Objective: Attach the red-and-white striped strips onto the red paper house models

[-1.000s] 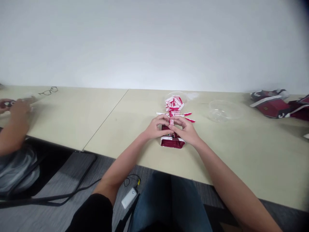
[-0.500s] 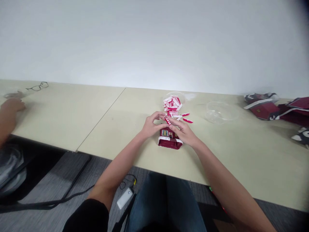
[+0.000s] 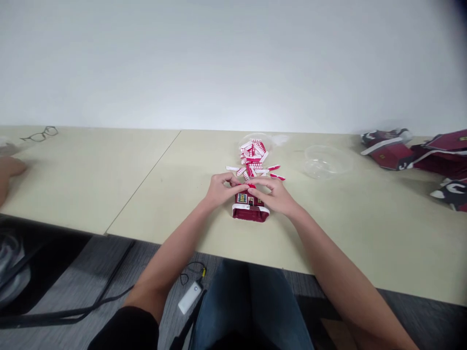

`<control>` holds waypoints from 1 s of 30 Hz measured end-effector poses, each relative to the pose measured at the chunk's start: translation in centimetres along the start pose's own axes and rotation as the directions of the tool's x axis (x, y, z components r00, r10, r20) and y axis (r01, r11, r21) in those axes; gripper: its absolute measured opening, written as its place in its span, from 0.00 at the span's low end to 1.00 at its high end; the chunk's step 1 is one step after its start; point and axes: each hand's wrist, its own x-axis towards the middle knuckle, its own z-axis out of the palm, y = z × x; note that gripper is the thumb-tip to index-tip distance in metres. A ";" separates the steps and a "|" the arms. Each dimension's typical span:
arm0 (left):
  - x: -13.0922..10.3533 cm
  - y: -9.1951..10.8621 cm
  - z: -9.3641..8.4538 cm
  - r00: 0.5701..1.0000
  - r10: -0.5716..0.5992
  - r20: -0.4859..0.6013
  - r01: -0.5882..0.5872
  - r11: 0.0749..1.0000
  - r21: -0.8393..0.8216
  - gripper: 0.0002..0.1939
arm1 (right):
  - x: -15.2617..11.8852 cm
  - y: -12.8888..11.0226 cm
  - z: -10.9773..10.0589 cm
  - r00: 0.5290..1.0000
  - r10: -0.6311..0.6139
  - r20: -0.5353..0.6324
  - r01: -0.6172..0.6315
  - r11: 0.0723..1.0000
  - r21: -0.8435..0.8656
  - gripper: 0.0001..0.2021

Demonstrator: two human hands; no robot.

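A small dark red house-shaped piece point(image 3: 250, 214), with painted windows, a door and a white band, lies on the table in front of me. At its far end my left hand point(image 3: 223, 189) and my right hand point(image 3: 274, 195) meet, thumbs and fingers closed around a small red piece point(image 3: 251, 185). Most of that piece is hidden by my fingers. Just beyond the hands, several loose red-and-white striped pieces point(image 3: 255, 166) are spread on the table. More of them fill a clear round bowl point(image 3: 270, 140).
To the right stands another clear plastic bowl point(image 3: 324, 163). Dark red and black house-like items with white trim point(image 3: 392, 154) are heaped at the far right. Eyeglasses point(image 3: 40, 134) lie at the left, near another person's hand point(image 3: 13, 166). A white power bank point(image 3: 190, 297) is below the table edge.
The striped piece between my fingers has come down to the house's far end and shows less. My fingers have drawn closer together. The other person's hand is further out of view.
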 end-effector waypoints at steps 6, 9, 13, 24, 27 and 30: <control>0.4 -0.1 -1.5 0.964 0.131 0.233 -0.144 0.989 0.041 0.25 | -0.1 0.8 -0.1 0.998 0.051 0.035 -0.047 0.994 -0.103 0.09; 0.6 -0.1 -2.0 0.949 0.184 0.256 -0.200 0.979 0.038 0.24 | -0.1 0.7 -0.1 0.998 0.057 0.011 -0.056 0.992 -0.112 0.08; 0.7 -0.5 -2.0 0.953 0.178 0.245 -0.191 0.981 0.030 0.24 | -0.2 0.4 -0.5 0.999 0.039 -0.032 -0.041 0.997 -0.071 0.06; 1.1 -1.3 -1.6 0.947 0.189 0.259 -0.200 0.980 0.019 0.24 | -0.1 0.3 -1.1 0.995 -0.101 -0.027 0.091 0.966 -0.240 0.07; 1.1 -1.2 -2.3 0.927 0.230 0.297 -0.262 0.962 0.071 0.22 | -0.2 0.0 -1.2 0.995 -0.096 0.017 0.096 0.937 -0.337 0.06; 0.8 -0.8 -3.1 0.903 0.248 0.351 -0.320 0.934 0.161 0.19 | -0.3 -0.4 -1.3 0.992 -0.115 0.046 0.124 0.900 -0.419 0.06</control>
